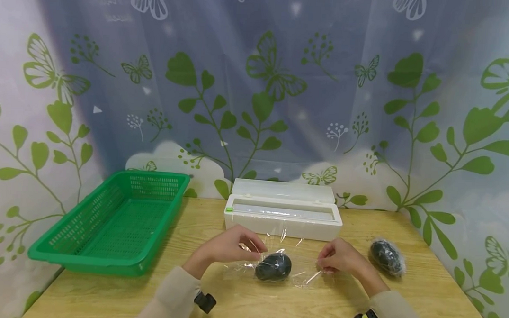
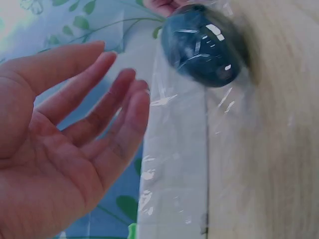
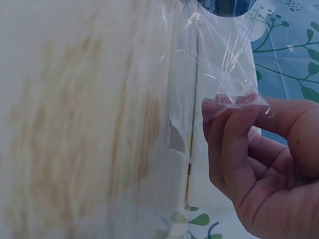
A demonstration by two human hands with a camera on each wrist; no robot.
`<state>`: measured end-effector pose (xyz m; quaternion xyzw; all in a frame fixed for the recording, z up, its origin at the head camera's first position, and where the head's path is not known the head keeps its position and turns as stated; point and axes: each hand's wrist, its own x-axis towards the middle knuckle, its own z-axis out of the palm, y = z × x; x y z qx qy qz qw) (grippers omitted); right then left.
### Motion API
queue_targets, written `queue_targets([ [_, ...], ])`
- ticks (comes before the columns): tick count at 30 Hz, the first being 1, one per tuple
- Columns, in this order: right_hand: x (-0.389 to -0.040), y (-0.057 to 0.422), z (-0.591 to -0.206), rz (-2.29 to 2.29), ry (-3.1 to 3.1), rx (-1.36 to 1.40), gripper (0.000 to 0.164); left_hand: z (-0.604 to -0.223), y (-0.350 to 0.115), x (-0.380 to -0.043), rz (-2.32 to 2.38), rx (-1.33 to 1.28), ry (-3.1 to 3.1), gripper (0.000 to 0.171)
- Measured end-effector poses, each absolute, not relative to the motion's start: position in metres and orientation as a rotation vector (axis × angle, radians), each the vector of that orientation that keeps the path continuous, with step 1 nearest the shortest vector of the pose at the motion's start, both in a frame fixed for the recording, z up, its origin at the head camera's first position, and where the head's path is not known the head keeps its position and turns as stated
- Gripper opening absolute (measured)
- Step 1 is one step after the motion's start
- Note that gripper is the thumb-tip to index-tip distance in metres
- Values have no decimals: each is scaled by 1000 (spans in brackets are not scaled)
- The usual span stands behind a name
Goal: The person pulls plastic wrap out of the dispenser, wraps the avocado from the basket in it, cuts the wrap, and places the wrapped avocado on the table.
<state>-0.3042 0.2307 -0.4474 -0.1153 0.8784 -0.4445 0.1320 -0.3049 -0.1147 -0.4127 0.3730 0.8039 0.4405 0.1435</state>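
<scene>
A dark, smooth, egg-shaped item (image 1: pixel 274 267) rests on the wooden table between the hands, with clear cling film (image 1: pixel 306 278) over and around it. My right hand (image 1: pixel 339 257) pinches an edge of that film between thumb and fingers. In the right wrist view, the film (image 3: pixel 227 64) stretches from the fingertips toward the dark item. Just left of the item is my left hand (image 1: pixel 235 246), its fingers loosely bent and apart. The left wrist view shows this hand (image 2: pixel 79 134) palm-on, holding nothing, with the glossy dark item (image 2: pixel 204 45) beyond the fingertips.
Behind the hands stands a white cling film dispenser (image 1: pixel 283 226), lid raised, a green slider (image 1: pixel 229 209) at its left. To the right lies another dark item wrapped in film (image 1: pixel 387 258). A green plastic basket (image 1: pixel 141 263) sits at the left. A patterned curtain (image 1: pixel 225 58) surrounds the table.
</scene>
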Motion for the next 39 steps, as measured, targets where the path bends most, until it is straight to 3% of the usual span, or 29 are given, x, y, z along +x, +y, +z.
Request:
queue_targets([
  [17, -308, 238, -446, -1168, 2533, -444, 11, -434, -94, -305, 1185, 852, 2433, 32],
  [27, -300, 240, -411, -988, 2797, -512, 14, -434, -94, -308, 1163, 838, 2451, 29],
  [39, -285, 205, -392, -1243, 2431, -784, 26, -432, -99, -316, 1191, 827, 2355, 27],
])
